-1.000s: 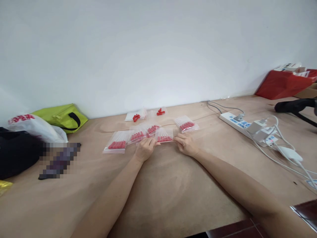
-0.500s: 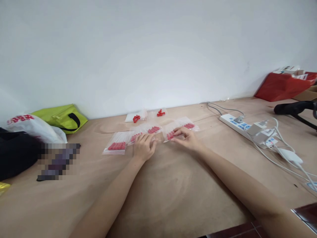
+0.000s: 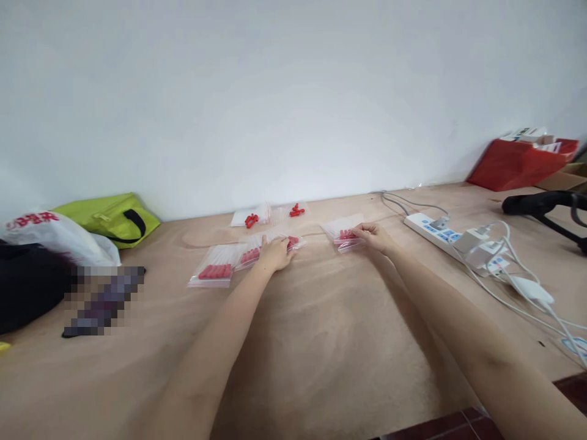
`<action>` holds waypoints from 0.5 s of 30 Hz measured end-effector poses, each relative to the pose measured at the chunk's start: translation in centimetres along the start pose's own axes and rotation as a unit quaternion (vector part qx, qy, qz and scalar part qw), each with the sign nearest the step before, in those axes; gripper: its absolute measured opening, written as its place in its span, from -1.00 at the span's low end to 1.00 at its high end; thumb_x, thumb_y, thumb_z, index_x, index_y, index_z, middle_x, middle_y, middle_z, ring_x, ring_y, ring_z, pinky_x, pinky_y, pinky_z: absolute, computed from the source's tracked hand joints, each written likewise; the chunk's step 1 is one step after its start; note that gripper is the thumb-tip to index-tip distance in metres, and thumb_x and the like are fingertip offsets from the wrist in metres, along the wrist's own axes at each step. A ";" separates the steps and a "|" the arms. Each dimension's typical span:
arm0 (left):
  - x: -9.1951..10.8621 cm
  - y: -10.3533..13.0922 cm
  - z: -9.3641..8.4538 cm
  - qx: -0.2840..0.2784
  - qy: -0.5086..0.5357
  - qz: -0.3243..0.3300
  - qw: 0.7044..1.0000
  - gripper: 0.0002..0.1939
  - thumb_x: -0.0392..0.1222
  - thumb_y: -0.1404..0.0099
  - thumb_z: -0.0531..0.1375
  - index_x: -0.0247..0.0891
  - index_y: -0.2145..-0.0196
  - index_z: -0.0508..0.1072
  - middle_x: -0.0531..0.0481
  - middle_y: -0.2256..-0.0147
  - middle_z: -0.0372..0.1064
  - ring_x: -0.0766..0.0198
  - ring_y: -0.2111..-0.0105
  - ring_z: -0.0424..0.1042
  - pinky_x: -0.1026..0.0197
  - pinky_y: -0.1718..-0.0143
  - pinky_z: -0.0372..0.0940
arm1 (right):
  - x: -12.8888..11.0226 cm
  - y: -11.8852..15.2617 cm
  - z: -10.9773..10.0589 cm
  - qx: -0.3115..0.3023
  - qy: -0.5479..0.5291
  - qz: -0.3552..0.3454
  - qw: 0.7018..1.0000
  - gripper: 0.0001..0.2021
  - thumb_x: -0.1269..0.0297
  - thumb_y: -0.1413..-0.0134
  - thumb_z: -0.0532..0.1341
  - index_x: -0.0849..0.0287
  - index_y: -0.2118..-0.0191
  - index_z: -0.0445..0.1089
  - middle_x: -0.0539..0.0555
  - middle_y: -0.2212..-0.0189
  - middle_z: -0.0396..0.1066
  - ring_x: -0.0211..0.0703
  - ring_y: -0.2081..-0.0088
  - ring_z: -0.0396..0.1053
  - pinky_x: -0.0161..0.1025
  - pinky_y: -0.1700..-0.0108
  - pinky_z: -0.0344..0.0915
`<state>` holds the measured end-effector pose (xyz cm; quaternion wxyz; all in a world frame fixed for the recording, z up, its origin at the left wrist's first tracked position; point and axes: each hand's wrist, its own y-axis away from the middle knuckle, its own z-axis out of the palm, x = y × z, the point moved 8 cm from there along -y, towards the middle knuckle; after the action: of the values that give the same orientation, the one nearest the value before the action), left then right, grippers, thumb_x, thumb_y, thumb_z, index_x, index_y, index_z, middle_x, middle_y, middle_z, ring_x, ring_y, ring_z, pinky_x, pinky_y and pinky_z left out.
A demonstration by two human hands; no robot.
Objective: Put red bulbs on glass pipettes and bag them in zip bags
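Note:
My right hand (image 3: 373, 237) pinches the right edge of a clear zip bag (image 3: 346, 234) with a row of small red pieces inside. A second bag's edge seems to lie under it. My left hand (image 3: 275, 253) rests over overlapping clear bags, fingers reaching forward and partly hiding the red pieces (image 3: 292, 242) beside them. Left of that hand is another bag with red pieces (image 3: 250, 256), and farther left lies a flat zip bag (image 3: 211, 269) holding a neat row. Loose-looking red pieces (image 3: 251, 220) sit on clear bags at the back, with a second cluster (image 3: 297, 210) to their right.
A white power strip (image 3: 428, 229) with chargers and cables (image 3: 509, 244) lies at right. Beyond it are a black curved object (image 3: 541, 201) and a red bag (image 3: 518, 162). At left are a lime-green bag (image 3: 110, 217), a white plastic bag (image 3: 68, 238) and a black item (image 3: 32, 287).
My right hand has moved right with the bag, bringing it to the other bag there. My left hand has shifted slightly right and farther forward over the middle bags.

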<state>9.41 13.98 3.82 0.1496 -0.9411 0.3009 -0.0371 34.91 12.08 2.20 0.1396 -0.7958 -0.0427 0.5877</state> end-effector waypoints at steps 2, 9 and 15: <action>1.4 0.9 -0.1 -0.010 0.013 0.025 1.000 -0.70 -0.07 -0.18 0.11 -0.25 0.16 0.37 -0.19 0.11 0.37 0.02 0.11 0.33 -0.19 0.03 0.05 | 0.0 0.0 0.0 -0.007 -0.004 -0.007 1.000 -0.70 0.00 0.24 0.23 0.19 0.55 0.37 0.02 0.54 0.41 -0.22 0.45 0.32 -0.26 0.33 0.21; 5.3 5.7 -1.3 0.017 0.120 0.109 0.987 -0.63 -0.13 -0.24 0.05 -0.30 0.02 0.29 -0.17 -0.01 0.27 0.12 -0.01 0.24 0.01 0.00 0.17 | -2.1 1.5 -0.6 0.089 0.149 -0.072 0.982 -0.73 0.02 0.17 0.20 0.15 0.50 0.39 0.02 0.49 0.42 -0.14 0.35 0.32 -0.13 0.19 0.14; 4.8 8.5 -2.8 0.099 0.173 0.105 0.974 -0.58 -0.12 -0.18 0.14 -0.28 0.01 0.27 -0.20 0.01 0.27 0.11 0.02 0.28 0.05 0.04 0.26 | -8.2 7.6 5.8 0.026 0.308 -0.309 0.900 -0.78 0.07 0.07 0.19 0.12 0.40 0.41 0.04 0.44 0.42 -0.13 0.27 0.27 -0.12 0.14 0.01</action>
<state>8.15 3.88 3.77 0.1910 -0.8637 0.4146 -0.2135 26.16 3.88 6.10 0.3407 -0.8799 -0.2262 0.2418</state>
